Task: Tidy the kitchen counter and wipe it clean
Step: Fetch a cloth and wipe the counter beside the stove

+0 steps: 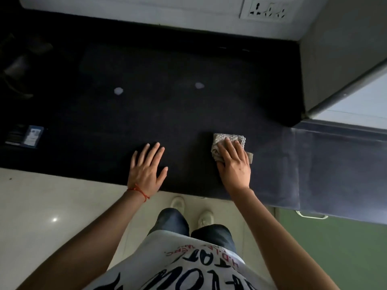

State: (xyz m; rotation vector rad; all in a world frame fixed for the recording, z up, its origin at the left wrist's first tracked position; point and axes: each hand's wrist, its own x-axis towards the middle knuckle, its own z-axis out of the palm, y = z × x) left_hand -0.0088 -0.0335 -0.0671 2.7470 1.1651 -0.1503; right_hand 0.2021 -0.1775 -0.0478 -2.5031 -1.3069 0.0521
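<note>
1. The cloth (227, 146) lies on the dark counter (188, 105) near its front edge, toward the right, bunched under the right hand (234, 164).
2. Right fingers (225, 149) lie straight and spread on top of the cloth, pressing it flat to the counter; the thumb's hold is hidden, so I judge this a press, not a grip.
3. The left hand (147, 166) rests flat on the counter near the front edge, well apart from the cloth, fingers straight and slightly spread, holding nothing; it seems to brace.
4. Two pale spots (118, 91) (199, 85) sit farther back, toward the wall. The right-hand spot lies almost straight ahead of the cloth, along the line the right fingers point, so a forward push by the right hand would probably reach it first.
5. A small card (33, 136) lies at the counter's left edge.
</note>
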